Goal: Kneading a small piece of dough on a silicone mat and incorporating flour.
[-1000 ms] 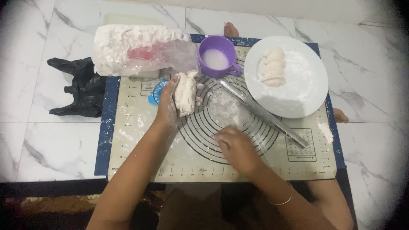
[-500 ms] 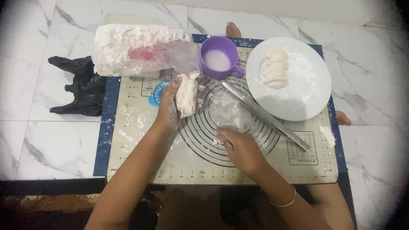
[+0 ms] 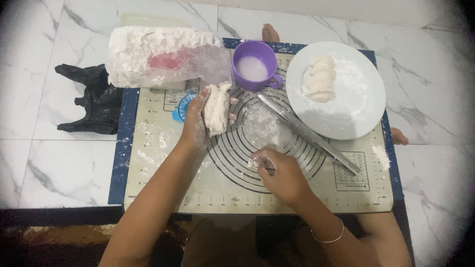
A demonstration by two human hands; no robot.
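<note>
Gripping a dough lump [image 3: 216, 109] at eleven o'clock on the baking mat [image 3: 163, 163], the left hand [image 3: 195, 126] curls closed around it. Toward six o'clock, the right hand [image 3: 279, 175] pinches a small dough piece [image 3: 257, 159]; a rolling pin [image 3: 307, 132] lies at three o'clock.

A white marble-tiled floor [image 3: 59, 163] is overlaid by a beige baking mat [image 3: 163, 193], a crumpled black bag [image 3: 94, 101] set beside it.

Single head view, steeply down, close.
</note>
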